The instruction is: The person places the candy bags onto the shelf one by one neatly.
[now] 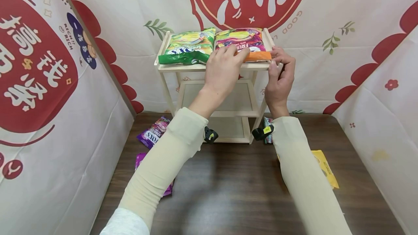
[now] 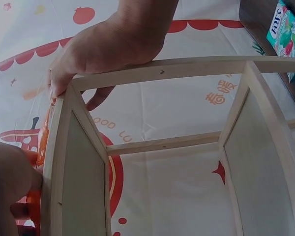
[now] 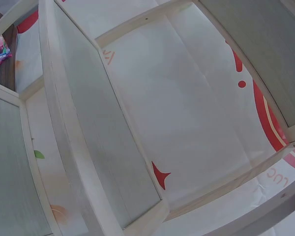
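Observation:
On the top tier of a pale wooden rack (image 1: 183, 68), two candy bags lie side by side. The left one is a green-and-yellow Fox's bag (image 1: 189, 44); its neighbour is a purple fruit candy bag (image 1: 241, 39) with an orange edge. My left hand (image 1: 223, 70) rests its fingers on the near edge of the purple bag, partly covering it. At the rack's top right corner my right hand (image 1: 281, 77) grips the wood, fingertips beside the orange edge. In the left wrist view, the right hand (image 2: 113, 44) bends over the top corner, one digit inside the frame.
Purple candy bags (image 1: 155, 131) lie on the dark wood table (image 1: 222, 191) at left. A yellow packet (image 1: 326, 168) lies at right, partly behind the right sleeve. A small teal packet (image 2: 287, 37) is beside the rack. Printed cloth walls (image 1: 114, 3) enclose the back and sides.

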A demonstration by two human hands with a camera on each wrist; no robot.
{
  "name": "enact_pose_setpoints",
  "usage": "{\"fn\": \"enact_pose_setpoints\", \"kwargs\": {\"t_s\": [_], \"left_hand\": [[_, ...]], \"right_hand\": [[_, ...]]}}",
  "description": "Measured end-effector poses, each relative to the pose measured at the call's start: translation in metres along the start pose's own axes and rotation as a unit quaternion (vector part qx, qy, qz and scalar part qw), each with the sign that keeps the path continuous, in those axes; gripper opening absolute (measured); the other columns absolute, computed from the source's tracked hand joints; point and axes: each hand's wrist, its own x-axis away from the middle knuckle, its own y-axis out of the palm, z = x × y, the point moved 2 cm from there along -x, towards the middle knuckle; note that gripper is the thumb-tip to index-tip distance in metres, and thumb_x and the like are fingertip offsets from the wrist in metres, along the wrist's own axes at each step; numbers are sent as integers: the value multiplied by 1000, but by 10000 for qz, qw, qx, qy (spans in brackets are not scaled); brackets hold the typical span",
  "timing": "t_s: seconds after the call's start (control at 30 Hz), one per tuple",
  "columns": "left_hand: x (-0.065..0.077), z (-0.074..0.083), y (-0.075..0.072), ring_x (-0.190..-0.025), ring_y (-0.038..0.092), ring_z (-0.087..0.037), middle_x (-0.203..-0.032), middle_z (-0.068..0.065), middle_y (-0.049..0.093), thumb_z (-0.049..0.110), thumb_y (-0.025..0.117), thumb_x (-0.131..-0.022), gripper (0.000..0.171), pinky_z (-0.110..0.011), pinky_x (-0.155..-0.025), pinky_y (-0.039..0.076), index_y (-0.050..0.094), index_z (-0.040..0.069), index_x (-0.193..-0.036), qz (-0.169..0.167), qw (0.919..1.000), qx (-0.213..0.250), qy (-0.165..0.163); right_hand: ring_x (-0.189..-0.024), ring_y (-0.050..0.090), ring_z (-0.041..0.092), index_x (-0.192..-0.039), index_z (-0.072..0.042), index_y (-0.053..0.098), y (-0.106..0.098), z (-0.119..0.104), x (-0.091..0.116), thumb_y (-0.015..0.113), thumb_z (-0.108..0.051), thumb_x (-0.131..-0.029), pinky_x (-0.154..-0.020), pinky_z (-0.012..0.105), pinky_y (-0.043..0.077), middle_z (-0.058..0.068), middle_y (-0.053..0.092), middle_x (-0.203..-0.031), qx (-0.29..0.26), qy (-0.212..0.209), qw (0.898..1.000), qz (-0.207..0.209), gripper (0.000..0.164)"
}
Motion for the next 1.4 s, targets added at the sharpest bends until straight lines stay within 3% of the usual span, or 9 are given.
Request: {"fn": "enact_pose_setpoints", "kwargs": {"t_s": [0.23,0.43,0.57,0.73,0.83,1.07,1.2,1.4], "left_hand": [[3,-3,1,-117,54,-23,-122,-4,60,23,59,-95,43,-36,-103,38,53,25,-138,190,9997,32,119],[9,-3,4,-124,48,-23,-129,-4,57,24,58,-95,45,-39,-110,28,50,27,-140,513,9982,212,234],[17,-4,4,-128,43,-24,-134,-5,54,22,57,-96,44,-41,-112,21,52,27,-139,852,9945,434,420],[30,-11,4,-128,42,-25,-132,-7,54,16,56,-95,40,-39,-113,19,57,22,-134,1491,9836,536,861],[42,-16,4,-126,44,-27,-130,-9,56,14,54,-95,36,-38,-113,21,61,17,-130,1854,9731,688,1183],[84,-28,11,-122,47,-30,-126,-13,58,5,53,-93,35,-42,-112,22,64,12,-125,2110,9542,1136,1793],[104,-36,18,-119,50,-31,-123,-13,60,1,57,-89,36,-40,-113,21,64,10,-123,2197,9504,1222,1833],[132,-55,30,-115,53,-31,-117,-14,63,-4,58,-83,40,-40,-110,27,65,9,-120,2222,9496,1523,1600]], "right_hand": [[-125,43,33,-98,-3,51,1,1,0,45,-9,-87,-108,41,32,37,46,-115,-54,-62,10000,-44,14],[-124,44,32,-97,-3,52,0,2,-1,45,-9,-87,-107,41,33,35,48,-115,-63,-72,10000,13,14],[-124,44,33,-97,-3,52,0,3,-1,46,-9,-87,-106,41,34,36,47,-114,-139,-70,9999,21,14],[-124,44,34,-97,-1,53,-1,3,-1,46,-10,-87,-106,41,34,36,48,-114,-190,-57,9998,26,15],[-124,44,34,-96,-1,53,-1,4,-1,46,-9,-86,-106,41,34,34,49,-114,-237,-51,9997,44,15],[-124,44,34,-97,-2,53,-1,7,2,46,-8,-86,-107,41,33,35,48,-114,-242,-44,9997,17,14],[-124,45,33,-97,-3,53,0,8,2,45,-7,-86,-107,41,33,31,51,-113,-308,-9,9995,79,14],[-124,45,32,-96,-3,54,1,8,0,45,-7,-86,-106,41,34,21,54,-113,-345,10,9993,130,14]]}}
